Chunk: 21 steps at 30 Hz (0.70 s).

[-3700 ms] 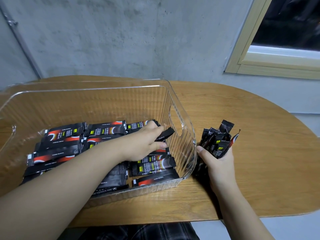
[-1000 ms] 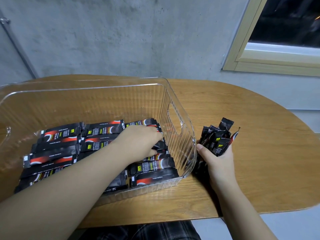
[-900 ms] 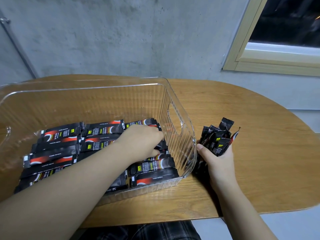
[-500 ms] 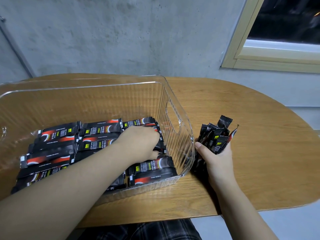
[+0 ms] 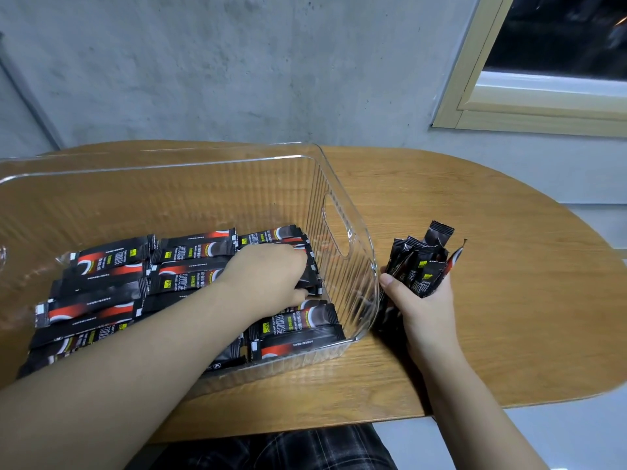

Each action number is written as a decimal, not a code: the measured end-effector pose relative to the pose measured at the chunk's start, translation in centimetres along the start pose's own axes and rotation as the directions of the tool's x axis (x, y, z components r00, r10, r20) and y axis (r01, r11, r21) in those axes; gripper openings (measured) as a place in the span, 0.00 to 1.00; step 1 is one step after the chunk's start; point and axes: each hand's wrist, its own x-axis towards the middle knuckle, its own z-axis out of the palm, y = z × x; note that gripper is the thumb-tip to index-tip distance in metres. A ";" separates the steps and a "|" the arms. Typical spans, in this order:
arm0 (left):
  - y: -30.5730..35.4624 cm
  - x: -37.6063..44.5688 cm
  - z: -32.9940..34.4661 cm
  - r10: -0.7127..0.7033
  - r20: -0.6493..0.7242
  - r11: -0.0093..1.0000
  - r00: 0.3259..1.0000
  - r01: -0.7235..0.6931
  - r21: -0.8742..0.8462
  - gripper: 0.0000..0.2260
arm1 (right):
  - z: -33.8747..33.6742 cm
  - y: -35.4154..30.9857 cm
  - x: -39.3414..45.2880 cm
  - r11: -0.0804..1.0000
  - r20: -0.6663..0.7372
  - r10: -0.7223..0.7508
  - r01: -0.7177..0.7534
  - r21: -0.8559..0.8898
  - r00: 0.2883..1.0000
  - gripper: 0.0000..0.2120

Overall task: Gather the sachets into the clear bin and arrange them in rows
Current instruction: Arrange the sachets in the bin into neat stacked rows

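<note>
A clear ribbed bin (image 5: 342, 212) stands on the wooden table. Inside it lie several black and red sachets (image 5: 112, 262) laid flat in rows across the floor. My left hand (image 5: 271, 276) reaches into the bin's right part, palm down, fingers curled onto a black sachet (image 5: 312, 276) in the right-hand row. My right hand (image 5: 420, 310) rests on the table just outside the bin's right wall, gripping an upright bunch of sachets (image 5: 424, 262). Part of the middle row is hidden under my left forearm.
The wooden table (image 5: 509, 300) has a rounded right end and a front edge close to my body. A grey concrete wall rises behind it, with a window frame (image 5: 475, 96) at the upper right. The bin's right wall has a handle cutout (image 5: 336, 228).
My left hand has laid the sachet it held down into the right-hand row and stays pressed on it. My right hand and its bunch have barely moved.
</note>
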 end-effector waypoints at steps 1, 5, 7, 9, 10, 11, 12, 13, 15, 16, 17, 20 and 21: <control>-0.1 0.0 0.0 -0.005 0.009 1.000 1.000 0.005 0.008 0.13 | 0.0 0.0 0.0 1.000 -0.002 0.000 0.000 0.000 1.000 0.21; -0.4 0.2 0.1 0.021 0.046 0.999 0.999 -0.022 0.024 0.14 | 0.1 0.0 0.0 1.000 -0.012 -0.006 0.006 0.015 1.000 0.21; -0.4 0.3 0.2 0.031 0.053 0.999 0.998 -0.033 0.025 0.16 | 0.0 0.1 0.0 1.000 -0.015 -0.009 0.009 0.013 1.000 0.21; -0.4 0.4 0.3 0.030 0.055 0.999 0.998 -0.031 0.029 0.17 | 0.0 0.1 0.0 1.000 -0.008 -0.011 0.011 0.001 1.000 0.21; -0.4 0.4 0.3 0.026 0.054 0.999 0.998 -0.028 0.030 0.17 | 0.0 0.1 0.1 1.000 -0.007 -0.011 0.011 -0.003 1.000 0.21; -0.3 0.4 0.2 0.022 0.049 0.999 0.999 -0.023 0.029 0.17 | 0.0 0.2 0.1 1.000 -0.007 -0.009 0.009 -0.002 1.000 0.21; -0.3 0.4 0.2 0.016 0.042 0.999 0.999 -0.017 0.027 0.17 | 0.0 0.1 0.1 1.000 -0.006 -0.009 0.009 0.000 1.000 0.21; -0.2 0.3 0.2 0.009 0.035 1.000 0.999 -0.010 0.024 0.17 | 0.0 0.1 0.1 1.000 -0.004 -0.010 0.010 0.000 1.000 0.21; -0.1 0.3 0.2 -0.005 0.020 1.000 1.000 0.004 0.024 0.17 | 0.0 0.0 0.1 1.000 0.001 -0.015 0.015 -0.006 1.000 0.21; -0.1 0.3 0.3 -0.008 0.010 1.000 1.000 0.008 0.026 0.17 | 0.0 0.0 0.0 1.000 0.000 -0.014 0.014 -0.003 1.000 0.21; 0.0 0.3 0.3 -0.008 -0.002 1.000 1.000 0.008 0.022 0.17 | 0.0 -0.1 0.0 1.000 -0.002 -0.011 0.011 0.007 1.000 0.21; 0.1 0.4 0.1 -0.001 -0.016 0.998 1.000 0.000 -0.056 0.19 | 0.1 -0.1 -0.1 1.000 -0.014 -0.006 0.006 0.027 1.000 0.21; 0.1 0.3 -0.1 -0.005 -0.008 0.996 1.000 0.004 -0.092 0.21 | 0.1 -0.1 0.0 1.000 -0.016 -0.007 0.008 0.030 1.000 0.21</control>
